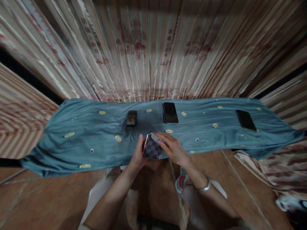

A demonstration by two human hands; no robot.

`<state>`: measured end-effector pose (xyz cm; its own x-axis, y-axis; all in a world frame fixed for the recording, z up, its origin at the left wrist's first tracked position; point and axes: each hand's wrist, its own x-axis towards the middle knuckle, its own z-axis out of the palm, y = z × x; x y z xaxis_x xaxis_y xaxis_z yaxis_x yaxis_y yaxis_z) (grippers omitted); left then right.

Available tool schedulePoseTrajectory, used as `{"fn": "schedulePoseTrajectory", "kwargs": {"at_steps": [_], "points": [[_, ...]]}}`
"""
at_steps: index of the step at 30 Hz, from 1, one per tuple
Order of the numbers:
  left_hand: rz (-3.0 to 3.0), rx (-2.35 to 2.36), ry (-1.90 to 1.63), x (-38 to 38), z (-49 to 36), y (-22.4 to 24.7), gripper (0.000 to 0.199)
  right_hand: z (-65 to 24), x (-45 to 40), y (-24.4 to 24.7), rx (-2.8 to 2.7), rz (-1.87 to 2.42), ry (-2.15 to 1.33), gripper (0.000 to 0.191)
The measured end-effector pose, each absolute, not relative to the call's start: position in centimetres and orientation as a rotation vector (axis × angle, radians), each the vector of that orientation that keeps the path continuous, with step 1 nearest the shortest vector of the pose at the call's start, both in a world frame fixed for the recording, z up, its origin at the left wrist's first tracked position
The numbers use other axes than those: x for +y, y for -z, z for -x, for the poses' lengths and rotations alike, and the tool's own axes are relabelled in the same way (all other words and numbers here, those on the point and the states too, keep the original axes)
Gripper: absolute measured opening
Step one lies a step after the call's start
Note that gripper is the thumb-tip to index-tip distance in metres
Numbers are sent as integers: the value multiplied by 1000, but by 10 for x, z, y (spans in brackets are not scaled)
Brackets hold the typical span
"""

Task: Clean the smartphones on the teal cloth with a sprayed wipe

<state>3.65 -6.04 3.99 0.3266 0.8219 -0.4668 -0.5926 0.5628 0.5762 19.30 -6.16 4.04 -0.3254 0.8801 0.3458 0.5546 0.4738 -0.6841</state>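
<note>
My left hand [138,156] is wrapped around the side of a phone with a dark checkered back [152,149], held tilted above the front edge of the table. My right hand [174,147] pinches a small grey cloth [155,138], which lies against the upper edge of the checkered phone. The fingers under the phone are mostly hidden. Beyond my hands, a black phone [170,113] lies on the blue tablecloth [144,126]. A small dark, blurred-out object [131,118] is to its left.
Another dark phone [246,120] lies far right on the cloth. A patterned curtain [153,48] hangs behind the narrow table, with dark frame bars [31,76] at the sides. Below is a tiled floor [153,191]. Bunched fabric [280,166] hangs at the lower right.
</note>
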Motion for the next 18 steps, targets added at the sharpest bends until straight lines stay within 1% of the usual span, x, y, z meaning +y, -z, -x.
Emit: {"fn": "schedulePoseTrajectory", "kwargs": {"at_steps": [4,7,11,14,18], "points": [[-326,820,-940,-61,-33,-45,55,-202,-63,-37,-1951,1217,-643,32],[-324,791,-941,-62,-32,-46,52,-206,-63,-32,-1806,1250,-799,31],[-310,768,-983,-63,-34,-45,41,-204,-62,-24,-1562,1236,-977,33],[-255,817,-1002,-61,-37,-45,33,-195,-63,-21,-1568,1250,-860,34],[-137,908,-1044,-52,-35,-47,35,-177,-68,-22,-1756,1261,-568,43]]}}
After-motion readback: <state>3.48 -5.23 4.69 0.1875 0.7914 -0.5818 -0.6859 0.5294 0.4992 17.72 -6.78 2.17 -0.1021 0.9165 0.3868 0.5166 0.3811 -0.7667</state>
